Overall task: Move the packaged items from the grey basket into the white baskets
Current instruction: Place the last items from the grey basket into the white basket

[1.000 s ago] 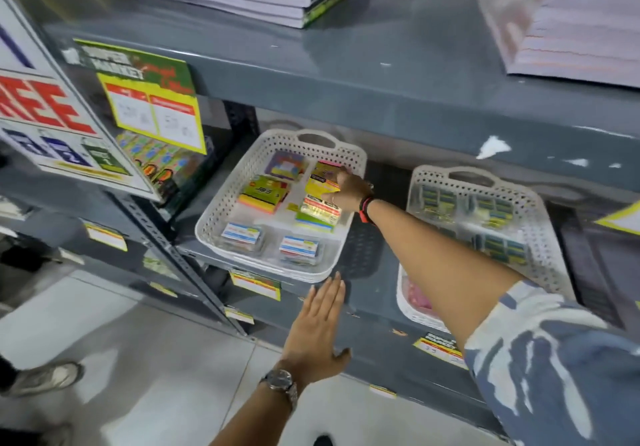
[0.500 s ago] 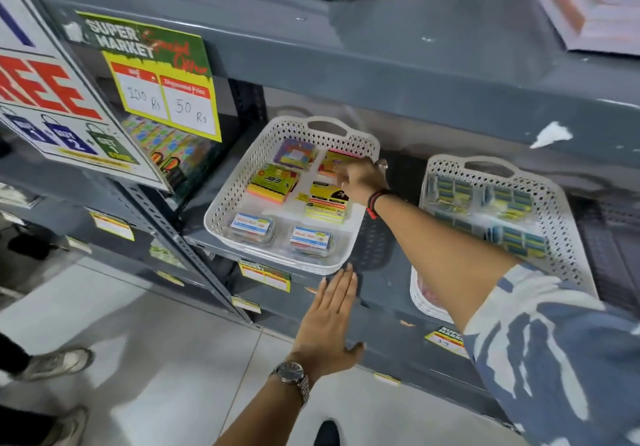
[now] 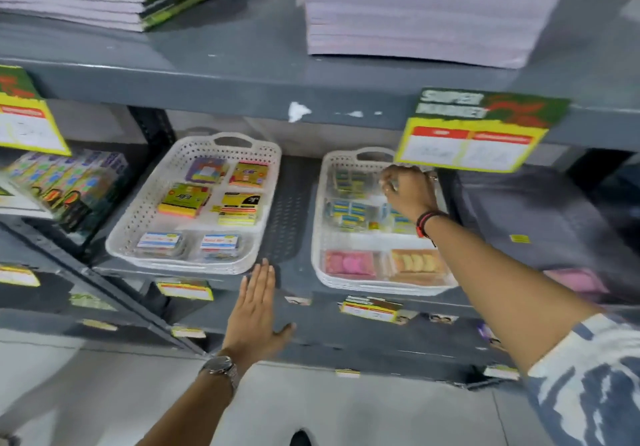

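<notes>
Since half a second ago, the right hand (image 3: pixel 408 191) has left the left white basket (image 3: pixel 138 217) and crossed to the right white basket (image 3: pixel 320 224), where it now hangs over the back half with fingers curled; motion blur hides whether it grips a package, so I cannot tell. That basket holds blue-and-yellow packaged items (image 3: pixel 349 208) in its rear and middle rows, with a pink pack (image 3: pixel 349 263) and an orange pack (image 3: pixel 417 263) side by side along the front wall. The left hand (image 3: pixel 258 310) is open and flat, fingers together, its fingertips resting on the front edge of the grey shelf (image 3: pixel 298 328) between the two baskets; a wristwatch (image 3: pixel 221 369) sits on that wrist. In the left white basket six packs lie in three rows of two: purple and red-yellow at the back, green-yellow and yellow-black in the middle, two clear boxes with blue-and-red labels in front. A green and yellow price sign (image 3: pixel 474 130) hangs from the shelf above, overlapping the right basket's far rim. Stacked notebooks (image 3: pixel 426 12) rest on the upper shelf.
</notes>
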A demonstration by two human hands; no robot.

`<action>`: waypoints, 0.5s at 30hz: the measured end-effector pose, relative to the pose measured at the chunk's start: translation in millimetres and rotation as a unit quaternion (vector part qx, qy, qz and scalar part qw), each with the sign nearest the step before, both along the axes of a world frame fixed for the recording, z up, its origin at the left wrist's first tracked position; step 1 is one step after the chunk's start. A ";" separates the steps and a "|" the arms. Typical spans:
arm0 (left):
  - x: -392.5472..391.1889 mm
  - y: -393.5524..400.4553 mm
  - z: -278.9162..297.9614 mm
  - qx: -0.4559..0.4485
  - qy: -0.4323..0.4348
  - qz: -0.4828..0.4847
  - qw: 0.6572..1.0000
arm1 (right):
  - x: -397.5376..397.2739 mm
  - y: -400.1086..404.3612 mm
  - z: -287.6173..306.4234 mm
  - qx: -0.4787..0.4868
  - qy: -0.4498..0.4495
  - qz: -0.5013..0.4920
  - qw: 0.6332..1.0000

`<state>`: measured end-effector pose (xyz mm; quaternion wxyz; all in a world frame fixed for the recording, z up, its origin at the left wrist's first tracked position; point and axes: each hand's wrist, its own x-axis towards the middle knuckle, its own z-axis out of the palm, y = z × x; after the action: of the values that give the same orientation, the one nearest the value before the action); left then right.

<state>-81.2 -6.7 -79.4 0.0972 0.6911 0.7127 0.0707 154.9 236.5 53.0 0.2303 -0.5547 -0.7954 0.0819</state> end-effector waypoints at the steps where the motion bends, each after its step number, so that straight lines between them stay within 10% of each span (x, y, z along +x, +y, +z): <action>1: -2.5 -0.1 -1.9 -0.003 0.005 -0.005 1.000 | 16.7 -2.2 1.4 -0.006 -0.011 -0.008 1.000; 15: 16.2 23.6 -7.8 -0.059 0.077 -0.030 0.995 | 263.3 -37.1 9.6 -0.273 -0.096 -0.146 0.946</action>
<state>-65.0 16.9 -87.2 0.0843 0.7086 0.7000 -0.0281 418.2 199.4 62.6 0.0026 -0.7116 -0.6713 0.2076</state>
